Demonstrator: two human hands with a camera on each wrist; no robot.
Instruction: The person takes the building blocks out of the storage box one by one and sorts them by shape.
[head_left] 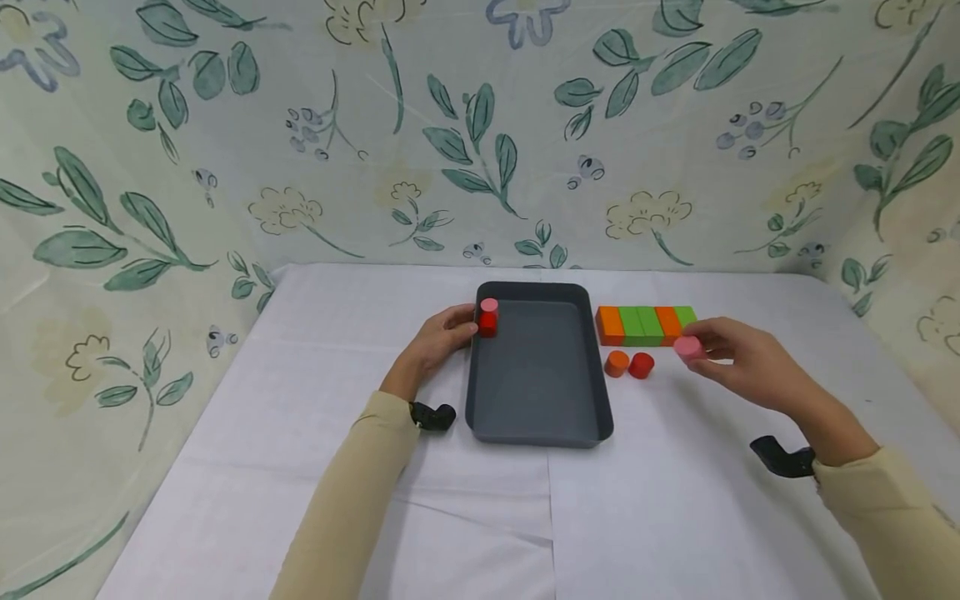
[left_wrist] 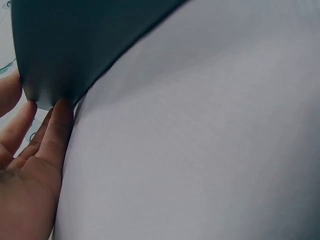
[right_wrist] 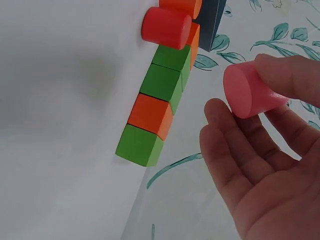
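Note:
My right hand point(head_left: 738, 358) pinches a pink cylinder block point(right_wrist: 252, 90) between thumb and fingers, raised above the cloth at the right end of a row of blocks. At the left wall of a dark grey tray point(head_left: 536, 375) is my left hand point(head_left: 442, 337), its fingertips against the outside of the wall. Inside the tray's upper left corner, a red cylinder block point(head_left: 487, 325) and another pink cylinder block point(head_left: 489, 306) stand one behind the other. An orange cylinder block point(head_left: 617, 363) and a second red cylinder block point(head_left: 641, 365) sit right of the tray.
Behind those two cylinders, orange cubes point(head_left: 611, 327) and green cubes point(head_left: 641, 327) form one straight row beside the tray's right wall. White cloth point(head_left: 480, 517) covers the table. A floral curtain point(head_left: 480, 125) hangs along the back and sides.

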